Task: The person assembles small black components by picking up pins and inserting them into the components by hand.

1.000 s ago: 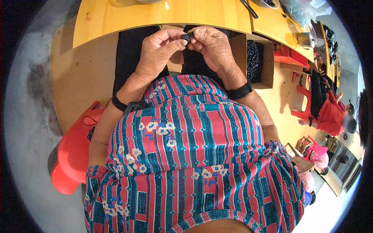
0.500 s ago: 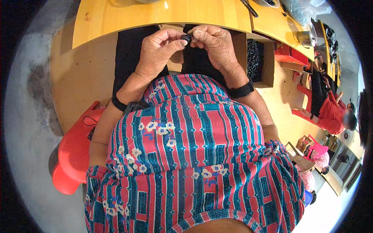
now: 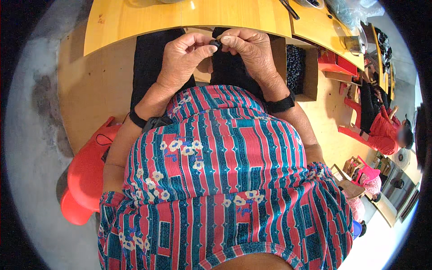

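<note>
Both the left hand and the right hand pinch a small black part between their fingertips, above the lap and just short of the yellow table, so a loosened pinch could probably drop it into the lap.

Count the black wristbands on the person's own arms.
2: one black wristband sits on the left wrist, below the left hand; the other black wristband sits on the right wrist, below the right hand.

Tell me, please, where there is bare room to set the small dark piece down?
The yellow tabletop lies bare just beyond the left hand and right hand pinching the small dark piece. Its far right end is crowded with bowls and bags.
</note>
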`<state>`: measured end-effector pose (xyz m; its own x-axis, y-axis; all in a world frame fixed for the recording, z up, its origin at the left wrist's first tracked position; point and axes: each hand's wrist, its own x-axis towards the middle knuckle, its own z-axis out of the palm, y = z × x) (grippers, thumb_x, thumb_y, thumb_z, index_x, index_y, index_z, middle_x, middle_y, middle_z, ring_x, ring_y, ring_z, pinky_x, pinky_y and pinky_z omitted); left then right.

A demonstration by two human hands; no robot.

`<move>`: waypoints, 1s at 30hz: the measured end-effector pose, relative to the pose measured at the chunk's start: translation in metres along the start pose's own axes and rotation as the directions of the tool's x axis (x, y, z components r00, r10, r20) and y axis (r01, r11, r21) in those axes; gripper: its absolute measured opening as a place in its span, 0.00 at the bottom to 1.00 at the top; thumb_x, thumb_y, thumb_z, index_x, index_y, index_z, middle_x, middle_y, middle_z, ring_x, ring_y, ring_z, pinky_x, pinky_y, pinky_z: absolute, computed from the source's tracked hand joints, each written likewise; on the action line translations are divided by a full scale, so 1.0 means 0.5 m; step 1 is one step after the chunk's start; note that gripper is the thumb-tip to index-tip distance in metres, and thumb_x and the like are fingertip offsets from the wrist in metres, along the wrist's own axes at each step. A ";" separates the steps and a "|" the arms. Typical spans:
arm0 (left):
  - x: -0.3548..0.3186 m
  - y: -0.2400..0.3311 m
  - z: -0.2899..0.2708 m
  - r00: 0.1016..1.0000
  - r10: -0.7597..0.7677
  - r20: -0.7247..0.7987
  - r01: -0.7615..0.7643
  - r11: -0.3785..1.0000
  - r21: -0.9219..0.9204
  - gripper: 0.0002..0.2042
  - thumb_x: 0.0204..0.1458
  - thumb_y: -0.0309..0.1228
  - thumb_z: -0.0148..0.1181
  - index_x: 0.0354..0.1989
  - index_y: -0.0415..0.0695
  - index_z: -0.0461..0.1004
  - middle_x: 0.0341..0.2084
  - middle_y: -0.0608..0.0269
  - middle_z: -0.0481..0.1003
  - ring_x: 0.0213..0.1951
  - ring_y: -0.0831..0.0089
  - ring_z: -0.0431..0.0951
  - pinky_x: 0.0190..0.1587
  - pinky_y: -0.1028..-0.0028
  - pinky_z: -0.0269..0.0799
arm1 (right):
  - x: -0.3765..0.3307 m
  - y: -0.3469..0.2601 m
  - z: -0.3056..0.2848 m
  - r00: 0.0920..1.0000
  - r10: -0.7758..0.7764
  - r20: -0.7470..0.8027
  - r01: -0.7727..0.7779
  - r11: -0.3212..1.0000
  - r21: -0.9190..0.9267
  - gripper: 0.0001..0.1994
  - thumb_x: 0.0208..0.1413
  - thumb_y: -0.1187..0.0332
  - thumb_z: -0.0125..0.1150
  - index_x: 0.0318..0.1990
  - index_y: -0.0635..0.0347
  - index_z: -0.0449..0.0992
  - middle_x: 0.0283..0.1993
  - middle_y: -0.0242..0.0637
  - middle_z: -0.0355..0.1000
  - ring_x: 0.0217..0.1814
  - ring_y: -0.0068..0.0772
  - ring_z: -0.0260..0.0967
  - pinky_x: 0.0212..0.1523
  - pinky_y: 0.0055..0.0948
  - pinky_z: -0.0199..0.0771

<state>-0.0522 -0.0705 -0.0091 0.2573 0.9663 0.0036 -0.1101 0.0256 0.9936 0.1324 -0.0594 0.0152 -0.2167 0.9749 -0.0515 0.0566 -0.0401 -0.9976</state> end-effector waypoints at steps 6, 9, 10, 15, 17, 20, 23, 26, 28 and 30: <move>-0.001 -0.002 0.002 1.000 0.009 -0.019 -0.010 1.000 -0.017 0.07 0.48 0.26 0.64 0.35 0.39 0.76 0.25 0.73 0.73 0.29 0.88 0.69 0.31 0.85 0.65 | 0.000 0.002 0.001 1.000 0.011 -0.017 -0.011 1.000 -0.001 0.09 0.51 0.64 0.64 0.32 0.62 0.79 0.24 0.29 0.73 0.26 0.17 0.65 0.27 0.17 0.64; -0.001 0.000 -0.002 1.000 0.005 -0.009 -0.005 1.000 0.022 0.07 0.49 0.26 0.63 0.34 0.39 0.75 0.26 0.71 0.73 0.30 0.85 0.71 0.34 0.83 0.68 | 0.000 0.002 0.001 1.000 0.017 -0.022 -0.017 1.000 0.000 0.09 0.51 0.64 0.64 0.31 0.62 0.79 0.24 0.29 0.73 0.26 0.17 0.65 0.28 0.17 0.64; -0.001 0.000 -0.003 1.000 -0.009 0.006 0.009 0.998 0.055 0.06 0.50 0.26 0.61 0.34 0.38 0.74 0.26 0.69 0.74 0.31 0.83 0.73 0.37 0.82 0.70 | -0.001 0.002 0.001 0.999 0.026 -0.025 -0.026 1.000 -0.009 0.09 0.51 0.64 0.64 0.31 0.62 0.79 0.24 0.29 0.72 0.26 0.17 0.65 0.28 0.17 0.64; 0.000 -0.005 0.000 1.000 0.026 -0.015 -0.025 0.998 0.064 0.06 0.49 0.27 0.63 0.33 0.39 0.74 0.25 0.72 0.72 0.29 0.86 0.69 0.33 0.83 0.67 | -0.001 0.003 0.002 1.000 0.010 -0.019 -0.011 1.000 -0.010 0.08 0.51 0.65 0.63 0.31 0.61 0.79 0.24 0.29 0.72 0.26 0.17 0.64 0.28 0.17 0.64; 0.000 -0.007 0.001 0.998 0.042 -0.038 -0.040 0.998 0.047 0.07 0.47 0.28 0.65 0.32 0.40 0.75 0.23 0.75 0.71 0.26 0.88 0.66 0.28 0.85 0.63 | -0.002 0.004 0.003 1.000 0.006 -0.025 -0.007 1.000 -0.013 0.08 0.51 0.65 0.63 0.31 0.61 0.79 0.24 0.28 0.72 0.26 0.17 0.64 0.28 0.17 0.63; -0.001 -0.011 0.000 0.998 0.054 -0.040 -0.052 0.998 0.045 0.07 0.47 0.28 0.65 0.31 0.40 0.75 0.22 0.75 0.71 0.26 0.88 0.66 0.28 0.85 0.63 | -0.002 0.005 0.004 0.999 -0.015 -0.030 0.014 1.000 -0.024 0.08 0.51 0.66 0.63 0.31 0.61 0.79 0.24 0.28 0.72 0.26 0.16 0.64 0.28 0.17 0.63; 0.001 -0.014 0.000 0.998 0.060 -0.034 -0.059 0.998 0.037 0.07 0.47 0.28 0.65 0.31 0.40 0.75 0.22 0.75 0.71 0.26 0.88 0.66 0.28 0.85 0.63 | 0.000 -0.001 0.005 0.999 0.002 -0.041 -0.005 0.997 -0.081 0.07 0.52 0.66 0.62 0.31 0.61 0.79 0.24 0.27 0.72 0.25 0.15 0.63 0.27 0.16 0.63; 0.001 -0.011 0.001 0.998 0.061 -0.032 -0.061 0.998 0.020 0.06 0.47 0.28 0.65 0.30 0.40 0.75 0.22 0.75 0.71 0.26 0.88 0.66 0.27 0.85 0.63 | 0.001 -0.004 0.005 0.997 -0.033 -0.064 0.026 0.994 -0.102 0.06 0.50 0.70 0.64 0.29 0.63 0.80 0.23 0.28 0.74 0.24 0.14 0.66 0.25 0.17 0.67; 0.000 -0.010 -0.001 0.998 0.049 -0.030 -0.048 0.998 0.029 0.06 0.47 0.27 0.65 0.31 0.40 0.75 0.23 0.74 0.72 0.27 0.88 0.67 0.28 0.85 0.64 | 0.004 -0.001 0.003 0.995 -0.092 -0.046 0.083 0.983 -0.167 0.06 0.49 0.69 0.64 0.29 0.63 0.80 0.25 0.30 0.76 0.25 0.15 0.68 0.27 0.18 0.69; -0.001 -0.008 -0.002 0.999 0.030 -0.012 -0.030 0.999 0.018 0.06 0.49 0.27 0.63 0.33 0.39 0.75 0.25 0.72 0.73 0.29 0.86 0.70 0.33 0.84 0.67 | 0.002 -0.004 0.004 0.992 -0.123 -0.040 0.113 0.975 -0.191 0.06 0.49 0.69 0.65 0.29 0.63 0.80 0.26 0.31 0.76 0.26 0.16 0.69 0.28 0.19 0.70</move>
<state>-0.0529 -0.0707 -0.0132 0.2426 0.9696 0.0324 -0.1001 -0.0082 0.9949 0.1302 -0.0585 0.0169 -0.1831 0.9804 0.0732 0.2166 0.1128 -0.9697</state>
